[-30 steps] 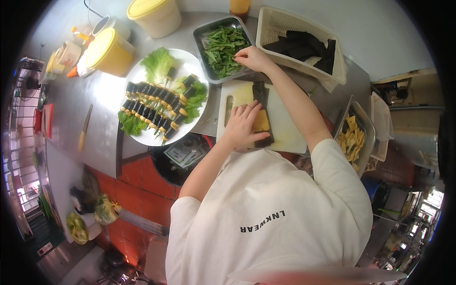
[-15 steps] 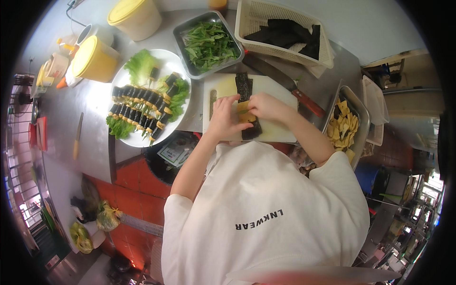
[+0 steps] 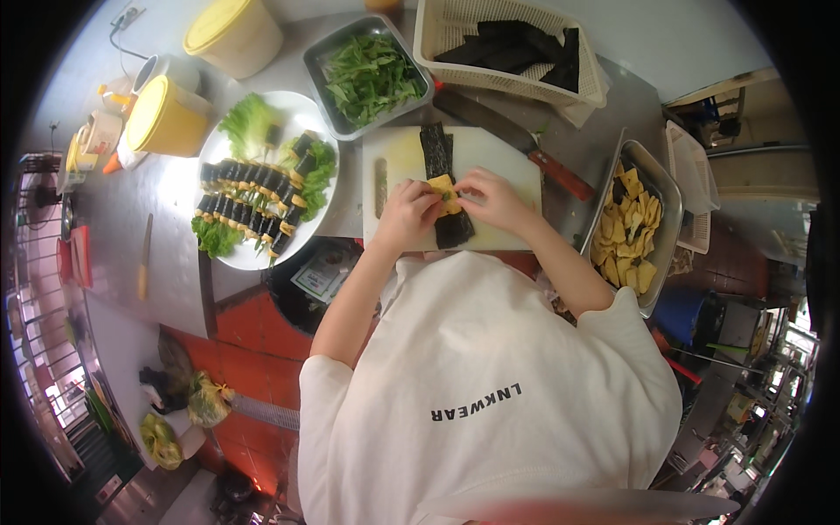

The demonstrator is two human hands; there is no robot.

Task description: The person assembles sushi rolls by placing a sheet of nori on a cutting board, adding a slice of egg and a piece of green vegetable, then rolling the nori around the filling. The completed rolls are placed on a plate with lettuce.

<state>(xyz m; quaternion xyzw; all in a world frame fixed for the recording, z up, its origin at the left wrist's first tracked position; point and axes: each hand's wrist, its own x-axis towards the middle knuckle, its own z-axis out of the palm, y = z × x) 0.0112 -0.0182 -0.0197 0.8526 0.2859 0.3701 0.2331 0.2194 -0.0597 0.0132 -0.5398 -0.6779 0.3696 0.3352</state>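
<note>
Yellow slice [image 3: 444,185] atop black strip [image 3: 436,150]

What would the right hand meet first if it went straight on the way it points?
Likely the yellow tofu-like piece on the dark seaweed strip, just at the fingertips of the right hand; whether they already touch it is unclear.

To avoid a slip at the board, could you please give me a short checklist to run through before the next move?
1. Black strip laid out on the board: ok.
2. Yellow piece on the strip: ok, crossing it partway along.
3. Left hand and right hand at the piece: ok, one at each side.
4. Filling fully enclosed by the piece: cannot tell, fingers hide much of it.
5. Knife clear of both hands: ok, lying beyond them.
6. Spare strips at hand: ok, in the basket.
</note>
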